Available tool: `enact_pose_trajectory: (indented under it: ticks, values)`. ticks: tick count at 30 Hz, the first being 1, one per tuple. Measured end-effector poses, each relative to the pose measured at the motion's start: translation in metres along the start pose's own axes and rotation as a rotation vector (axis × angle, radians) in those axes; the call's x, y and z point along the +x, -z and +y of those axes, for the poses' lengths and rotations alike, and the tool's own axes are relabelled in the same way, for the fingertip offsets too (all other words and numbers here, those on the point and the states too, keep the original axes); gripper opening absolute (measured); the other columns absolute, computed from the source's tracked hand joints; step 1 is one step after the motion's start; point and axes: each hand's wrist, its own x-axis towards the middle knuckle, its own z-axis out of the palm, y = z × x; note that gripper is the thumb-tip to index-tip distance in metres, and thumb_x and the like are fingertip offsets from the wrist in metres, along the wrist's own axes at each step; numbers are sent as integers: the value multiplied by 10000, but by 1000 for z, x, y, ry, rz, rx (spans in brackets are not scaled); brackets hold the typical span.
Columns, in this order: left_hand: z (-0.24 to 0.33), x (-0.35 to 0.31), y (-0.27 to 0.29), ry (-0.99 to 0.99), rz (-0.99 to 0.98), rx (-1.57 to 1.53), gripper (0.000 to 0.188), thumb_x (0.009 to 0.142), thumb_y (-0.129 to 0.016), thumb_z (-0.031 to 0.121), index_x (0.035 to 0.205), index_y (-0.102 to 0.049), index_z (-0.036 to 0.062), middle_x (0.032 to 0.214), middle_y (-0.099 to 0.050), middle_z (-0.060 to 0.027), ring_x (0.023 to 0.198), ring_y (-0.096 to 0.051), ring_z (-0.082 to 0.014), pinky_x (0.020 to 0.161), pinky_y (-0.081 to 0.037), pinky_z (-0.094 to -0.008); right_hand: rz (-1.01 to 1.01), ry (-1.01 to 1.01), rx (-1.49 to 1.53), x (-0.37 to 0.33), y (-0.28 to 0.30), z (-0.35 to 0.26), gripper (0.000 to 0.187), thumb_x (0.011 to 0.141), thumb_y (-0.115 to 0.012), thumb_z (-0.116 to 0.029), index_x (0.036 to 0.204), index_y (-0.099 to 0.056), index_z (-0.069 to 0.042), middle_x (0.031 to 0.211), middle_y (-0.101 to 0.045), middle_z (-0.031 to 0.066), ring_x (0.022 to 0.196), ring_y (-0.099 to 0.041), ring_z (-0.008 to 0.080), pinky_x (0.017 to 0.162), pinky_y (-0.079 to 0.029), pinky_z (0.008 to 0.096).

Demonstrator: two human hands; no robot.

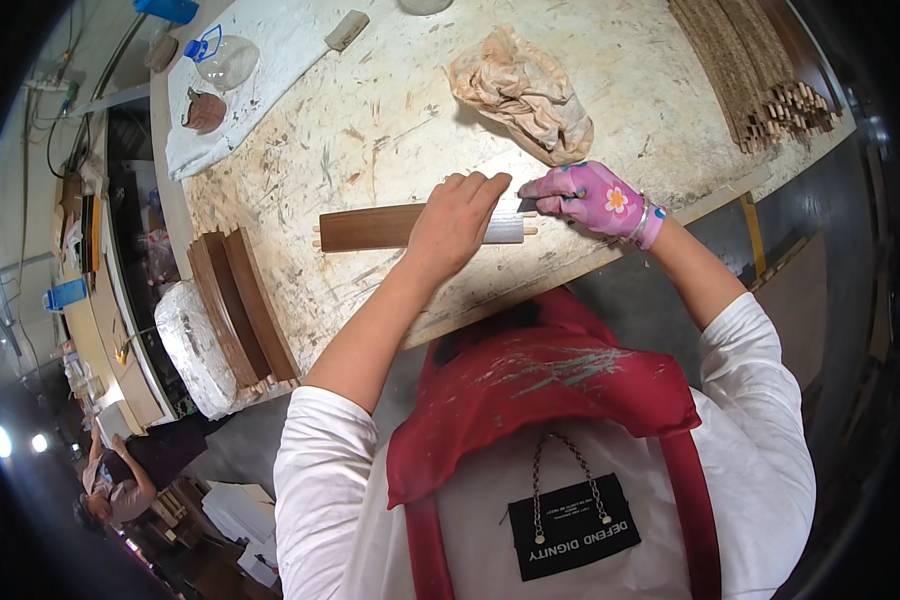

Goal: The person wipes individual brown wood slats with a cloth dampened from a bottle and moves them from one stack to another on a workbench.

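Note:
A brown wooden slat [370, 229] lies across the worktable, with light dowel pegs sticking out of both ends. My bare left hand [452, 225] is closed over it, right of its middle, fingers together along the far edge. Beyond my fingers the slat's right end [504, 229] looks silvery grey. My right hand [595, 200], in a pink flowered glove, pinches a small dark flat piece [527, 205] at that end; its exact kind is unclear. A crumpled tan cloth [523, 92] lies just beyond my right hand.
Brown slats [238, 305] stand at the table's left edge beside a silvery wrapped bundle [192, 345]. A stack of pegged pieces [745, 65] fills the far right. A clear jug [230, 62] and a small block [347, 31] sit far left. Another person [115, 485] works at lower left.

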Motion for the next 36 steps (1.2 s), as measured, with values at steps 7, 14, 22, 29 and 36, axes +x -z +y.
enact_pose_trajectory:
  ticks: [7, 14, 22, 29, 36]
  values:
    - [2, 1, 1, 3, 6, -11, 240, 853, -495, 78, 1085, -543, 41, 868, -554, -135, 799, -513, -308, 728, -411, -391, -24, 14, 62, -3, 1, 6, 267, 830, -591, -166, 1054, -632, -28, 942, -650, 147, 837, -628, 251, 775, -486, 321]
    - [0, 0, 1, 8, -4, -26, 248, 855, -493, 79, 1097, -533, 48, 857, -547, -132, 801, -509, -305, 734, -411, -387, 36, 8, -70, 0, -3, 0, 272, 855, -557, -221, 1047, -628, -41, 934, -645, 147, 804, -631, 258, 731, -485, 338]
    - [0, -2, 5, 51, -38, 18, 229, 862, -469, 100, 1080, -528, 65, 855, -547, -121, 822, -515, -298, 753, -409, -394, 17, 306, -345, 5, -4, 6, 259, 861, -544, -233, 1038, -609, -54, 863, -630, 136, 758, -606, 304, 689, -479, 387]
    - [-3, -2, -2, -26, 34, 56, 314, 798, -450, 69, 1102, -523, 52, 851, -548, -99, 835, -533, -271, 766, -421, -367, 45, -121, 71, -4, -1, -5, 305, 830, -588, -196, 1063, -624, -3, 919, -639, 105, 754, -591, 189, 700, -466, 287]
    - [-6, -7, -9, -57, 131, 30, 234, 817, -487, 93, 1042, -548, 68, 838, -554, -92, 822, -548, -269, 741, -435, -370, 325, -127, 217, 0, -13, 21, 297, 849, -583, -134, 1090, -589, 39, 903, -617, 27, 766, -538, 84, 692, -435, 213]
